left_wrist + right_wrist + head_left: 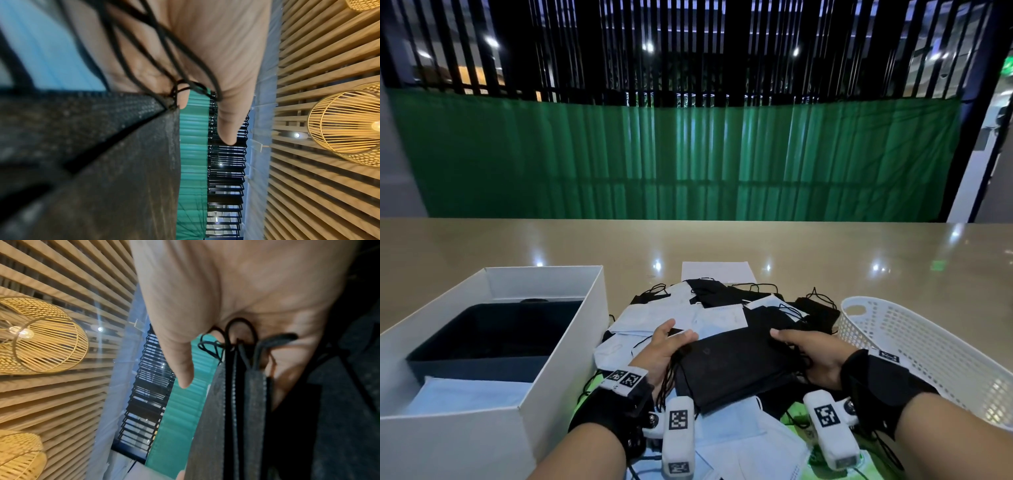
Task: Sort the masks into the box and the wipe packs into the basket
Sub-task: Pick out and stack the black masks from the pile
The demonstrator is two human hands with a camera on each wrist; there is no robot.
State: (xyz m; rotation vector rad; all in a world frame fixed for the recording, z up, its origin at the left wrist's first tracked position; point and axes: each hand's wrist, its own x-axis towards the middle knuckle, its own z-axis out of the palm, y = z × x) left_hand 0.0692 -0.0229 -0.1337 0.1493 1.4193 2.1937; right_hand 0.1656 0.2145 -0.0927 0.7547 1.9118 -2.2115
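A stack of black masks [736, 363] hangs just above the pile, held between both hands. My left hand [667, 342] grips its left end, ear loops dangling over the palm. My right hand [796, 346] grips the right end, thumb on top. In the left wrist view the stack [102, 162] fills the lower left, with the thumb [226, 113] sticking out beyond its edge. The right wrist view shows the mask edges [246, 418] below the palm. The white box [558, 342] at left holds black and light blue masks. The white basket [928, 346] stands at right.
A loose pile of black and pale masks [709, 308] covers the table between box and basket and reaches under my wrists. Something green [799, 413] shows beneath the masks near my right wrist. A white sheet [715, 270] lies behind the pile.
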